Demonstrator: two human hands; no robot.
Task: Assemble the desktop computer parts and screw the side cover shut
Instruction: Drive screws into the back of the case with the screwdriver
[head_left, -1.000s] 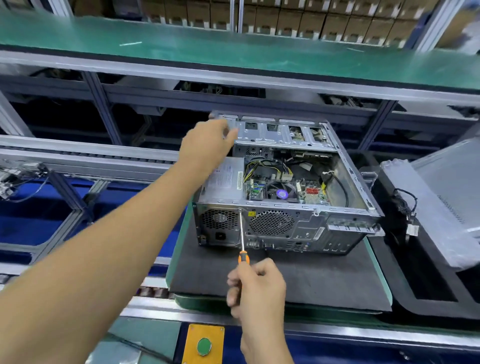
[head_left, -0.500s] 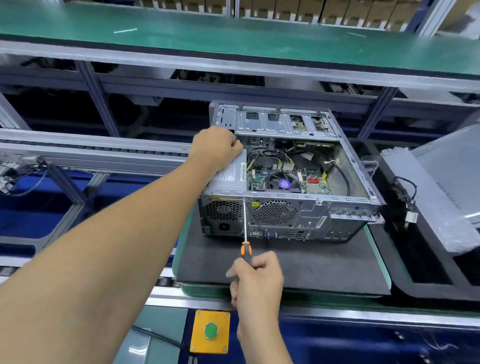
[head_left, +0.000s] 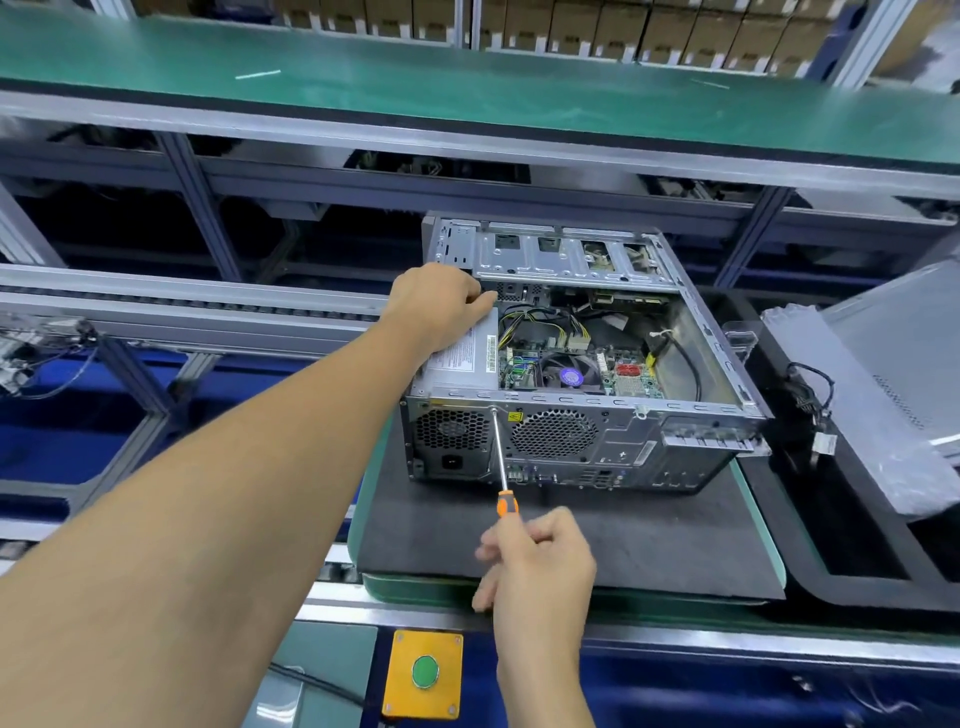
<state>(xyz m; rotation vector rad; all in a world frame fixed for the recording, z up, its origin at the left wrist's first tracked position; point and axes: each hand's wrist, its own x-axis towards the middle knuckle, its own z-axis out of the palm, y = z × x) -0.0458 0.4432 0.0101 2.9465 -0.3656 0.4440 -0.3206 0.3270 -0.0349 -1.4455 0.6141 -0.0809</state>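
My right hand (head_left: 537, 558) wraps the screwdriver (head_left: 500, 467) handle, tip on a rear-panel screw. My left hand (head_left: 441, 304) curls over the power supply (head_left: 462, 358) inside the open case (head_left: 623, 447), bracing it on the mat (head_left: 597, 535). The case looks heavy, rigid steel with sharp edges; I'd hold its frame, not the boards.

Left hand (head_left: 439, 306) apparently gripped supply.
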